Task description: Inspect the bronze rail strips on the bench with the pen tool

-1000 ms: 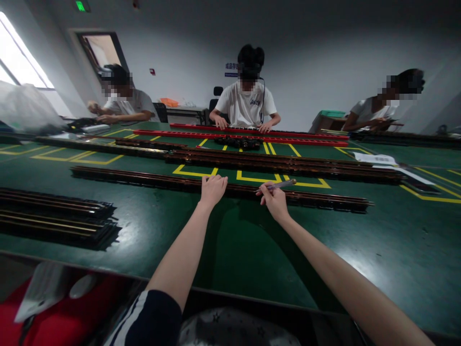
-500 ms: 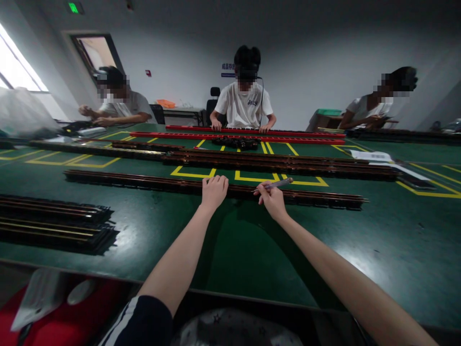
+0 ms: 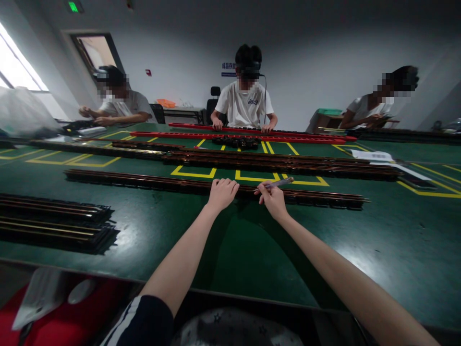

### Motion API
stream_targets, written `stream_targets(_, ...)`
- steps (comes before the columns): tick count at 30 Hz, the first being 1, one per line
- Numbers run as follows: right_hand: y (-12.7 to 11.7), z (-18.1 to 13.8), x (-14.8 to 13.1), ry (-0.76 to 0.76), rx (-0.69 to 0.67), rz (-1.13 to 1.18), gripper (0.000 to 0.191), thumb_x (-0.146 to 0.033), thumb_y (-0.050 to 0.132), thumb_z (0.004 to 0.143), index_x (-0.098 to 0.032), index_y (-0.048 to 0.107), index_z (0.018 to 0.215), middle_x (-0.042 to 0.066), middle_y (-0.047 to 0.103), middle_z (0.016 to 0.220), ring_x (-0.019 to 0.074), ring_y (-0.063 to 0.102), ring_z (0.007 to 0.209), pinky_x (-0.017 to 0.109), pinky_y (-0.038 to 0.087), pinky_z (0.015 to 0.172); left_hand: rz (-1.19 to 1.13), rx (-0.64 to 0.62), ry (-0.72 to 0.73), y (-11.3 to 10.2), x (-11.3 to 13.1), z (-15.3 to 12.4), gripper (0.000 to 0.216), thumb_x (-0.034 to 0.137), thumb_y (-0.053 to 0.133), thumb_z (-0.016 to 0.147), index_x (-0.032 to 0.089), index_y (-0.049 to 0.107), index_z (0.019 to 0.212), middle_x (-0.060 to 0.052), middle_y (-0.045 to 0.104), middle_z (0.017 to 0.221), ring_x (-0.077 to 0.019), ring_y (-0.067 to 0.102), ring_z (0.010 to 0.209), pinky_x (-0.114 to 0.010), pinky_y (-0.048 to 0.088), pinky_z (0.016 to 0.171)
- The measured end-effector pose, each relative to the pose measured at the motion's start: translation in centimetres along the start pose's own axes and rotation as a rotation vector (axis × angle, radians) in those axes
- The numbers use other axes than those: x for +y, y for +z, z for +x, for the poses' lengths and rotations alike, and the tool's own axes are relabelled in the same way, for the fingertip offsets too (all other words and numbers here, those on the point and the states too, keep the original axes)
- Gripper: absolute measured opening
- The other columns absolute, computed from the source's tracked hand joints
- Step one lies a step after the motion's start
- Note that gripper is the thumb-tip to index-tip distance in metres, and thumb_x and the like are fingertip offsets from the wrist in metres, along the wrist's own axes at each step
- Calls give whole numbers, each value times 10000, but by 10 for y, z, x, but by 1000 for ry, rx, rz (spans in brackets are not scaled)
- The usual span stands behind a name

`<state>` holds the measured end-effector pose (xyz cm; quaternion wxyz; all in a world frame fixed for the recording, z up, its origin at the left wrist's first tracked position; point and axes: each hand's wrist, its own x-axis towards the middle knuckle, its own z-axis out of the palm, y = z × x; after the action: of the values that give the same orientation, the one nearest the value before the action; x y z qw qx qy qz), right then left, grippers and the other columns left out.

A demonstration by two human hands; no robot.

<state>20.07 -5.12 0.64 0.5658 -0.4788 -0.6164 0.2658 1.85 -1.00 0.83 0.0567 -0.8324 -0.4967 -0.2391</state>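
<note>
A long dark rail with copper-coloured strips along it lies across the green table in front of me. My left hand grips this rail near its middle, with the fingers bent over its far side. Just to the right, my right hand is closed around a slim grey pen-like tool. The tool's thin tip points left and down at the rail; whether it touches cannot be made out. Its back end sticks out to the right above the hand.
Behind lies a bundle of similar dark rails. More rails are stacked at the near left. Across the table, a co-worker handles red rails. Two other people sit at the far left and right. A phone lies at right.
My left hand has slid a little to the right along the rail, closer to my right hand. My right hand has hardly moved. Opposite, the red rail has shifted slightly right.
</note>
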Motion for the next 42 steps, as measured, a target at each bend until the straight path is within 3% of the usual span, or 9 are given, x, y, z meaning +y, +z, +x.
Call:
stream_targets(10,-1,-1,1,-3,8,-3,450,-624,521,810,-176,558,788,56,676,710,97,537,424,231,445,423,24,23,9,1,-1,4,472,348,227,993,188,671,986,-87,703,1017,-222,625,970,-449,369,988)
stream_targets(33,1,-1,-1,5,1,-7,493,-678,500,789,-187,546,777,56,672,707,103,534,426,237,449,417,-83,61,-212,-5,-13,3,487,357,227,975,191,646,790,-80,722,906,-211,643,867,-492,321,1018)
stream_targets(42,0,-2,-3,14,36,-11,521,-707,492,769,-190,551,787,59,665,709,111,537,439,243,448,414,-46,76,-209,-3,-18,1,458,341,246,967,196,648,802,-90,721,940,-226,638,893,-511,310,1021)
